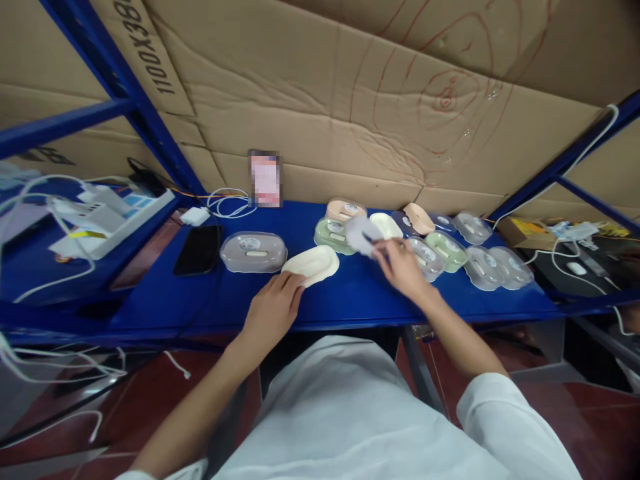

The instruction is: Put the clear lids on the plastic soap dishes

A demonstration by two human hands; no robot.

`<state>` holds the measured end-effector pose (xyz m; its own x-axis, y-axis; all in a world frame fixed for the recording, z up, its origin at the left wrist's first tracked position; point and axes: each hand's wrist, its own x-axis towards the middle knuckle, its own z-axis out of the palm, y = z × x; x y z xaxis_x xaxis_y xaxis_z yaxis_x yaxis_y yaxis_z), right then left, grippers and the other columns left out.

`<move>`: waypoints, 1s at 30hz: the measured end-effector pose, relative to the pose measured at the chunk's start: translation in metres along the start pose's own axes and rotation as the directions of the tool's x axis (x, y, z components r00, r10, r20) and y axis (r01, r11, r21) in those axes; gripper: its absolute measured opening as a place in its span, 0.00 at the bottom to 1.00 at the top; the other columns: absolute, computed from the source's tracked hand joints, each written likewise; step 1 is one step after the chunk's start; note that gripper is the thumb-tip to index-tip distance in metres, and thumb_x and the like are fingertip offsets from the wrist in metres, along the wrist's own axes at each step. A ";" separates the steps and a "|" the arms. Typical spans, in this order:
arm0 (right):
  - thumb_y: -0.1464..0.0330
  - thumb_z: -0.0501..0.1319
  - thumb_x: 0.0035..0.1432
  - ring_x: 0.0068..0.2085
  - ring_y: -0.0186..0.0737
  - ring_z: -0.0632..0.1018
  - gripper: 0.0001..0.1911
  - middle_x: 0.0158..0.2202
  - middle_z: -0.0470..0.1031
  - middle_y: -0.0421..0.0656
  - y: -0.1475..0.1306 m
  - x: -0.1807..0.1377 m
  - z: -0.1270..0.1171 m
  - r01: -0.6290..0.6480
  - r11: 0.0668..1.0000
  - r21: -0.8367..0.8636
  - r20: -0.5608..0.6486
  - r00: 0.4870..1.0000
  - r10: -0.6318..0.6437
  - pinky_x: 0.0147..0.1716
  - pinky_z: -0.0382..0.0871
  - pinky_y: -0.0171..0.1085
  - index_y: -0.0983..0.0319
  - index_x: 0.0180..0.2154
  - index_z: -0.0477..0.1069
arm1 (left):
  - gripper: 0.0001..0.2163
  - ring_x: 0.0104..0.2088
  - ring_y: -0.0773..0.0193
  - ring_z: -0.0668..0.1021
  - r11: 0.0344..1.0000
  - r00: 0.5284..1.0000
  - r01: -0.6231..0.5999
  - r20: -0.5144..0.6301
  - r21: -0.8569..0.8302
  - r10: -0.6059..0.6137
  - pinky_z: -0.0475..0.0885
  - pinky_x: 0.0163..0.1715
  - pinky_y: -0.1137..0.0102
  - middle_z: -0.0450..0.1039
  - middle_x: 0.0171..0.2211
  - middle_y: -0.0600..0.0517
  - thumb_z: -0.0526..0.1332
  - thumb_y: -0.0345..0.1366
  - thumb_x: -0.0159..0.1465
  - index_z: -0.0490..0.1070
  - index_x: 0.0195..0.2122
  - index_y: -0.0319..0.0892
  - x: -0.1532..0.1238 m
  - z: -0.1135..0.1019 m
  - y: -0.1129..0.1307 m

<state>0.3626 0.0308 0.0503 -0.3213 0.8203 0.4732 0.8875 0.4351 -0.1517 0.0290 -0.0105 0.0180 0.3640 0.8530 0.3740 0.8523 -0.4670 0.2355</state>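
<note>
My left hand [278,301] grips the near end of a cream oval dish [316,264], tilted over the blue table. The fingers of my right hand [400,265] are closed on a pale grey flat piece [359,233], blurred by motion. Behind that piece stand a green oval box [327,235] and a peach oval box [340,209], both with see-through lids. Another cream dish [386,225] lies just beyond my right hand. A grey lidded box [254,252] rests to the left of my left hand.
Several more lidded boxes, among them a green one [447,251] and a clear grey one [484,268], stand at the right. A black phone [199,251] lies at the left. Another phone [265,179] leans on the cardboard wall [300,87]. Blue posts [145,127] flank the table.
</note>
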 end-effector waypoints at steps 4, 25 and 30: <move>0.67 0.54 0.78 0.50 0.45 0.83 0.07 0.49 0.84 0.45 -0.044 -0.058 0.017 0.137 0.983 0.126 -0.018 0.991 -0.136 0.62 0.65 0.51 0.56 0.50 0.71 | 0.12 0.48 0.50 0.82 0.993 0.991 -0.121 -0.057 0.009 0.121 0.79 0.48 0.57 0.80 0.48 0.44 0.53 0.32 0.77 0.75 0.52 0.43 -0.032 0.009 -0.009; 0.63 0.52 0.79 0.68 0.46 0.74 0.21 0.65 0.77 0.47 -0.045 -0.029 0.011 0.126 0.989 0.078 0.112 0.985 -0.134 0.71 0.63 0.53 0.57 0.66 0.71 | 0.15 0.68 0.53 0.75 0.916 0.946 -0.325 -0.097 -0.234 0.310 0.74 0.67 0.53 0.78 0.63 0.47 0.58 0.36 0.77 0.76 0.61 0.47 -0.029 0.032 0.002; 0.63 0.58 0.73 0.62 0.64 0.76 0.20 0.57 0.79 0.66 0.009 0.040 0.011 -0.365 0.856 -0.365 0.162 0.881 0.445 0.64 0.61 0.60 0.71 0.57 0.76 | 0.15 0.68 0.52 0.74 0.920 0.952 -0.305 -0.110 -0.248 0.286 0.75 0.67 0.52 0.77 0.63 0.47 0.58 0.36 0.77 0.75 0.62 0.48 -0.030 0.033 0.001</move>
<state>0.3542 0.0716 0.0579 0.0579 0.9763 0.2086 0.9979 -0.0624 0.0146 0.0314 -0.0290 -0.0222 0.5492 0.6528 0.5218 0.5797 -0.7473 0.3247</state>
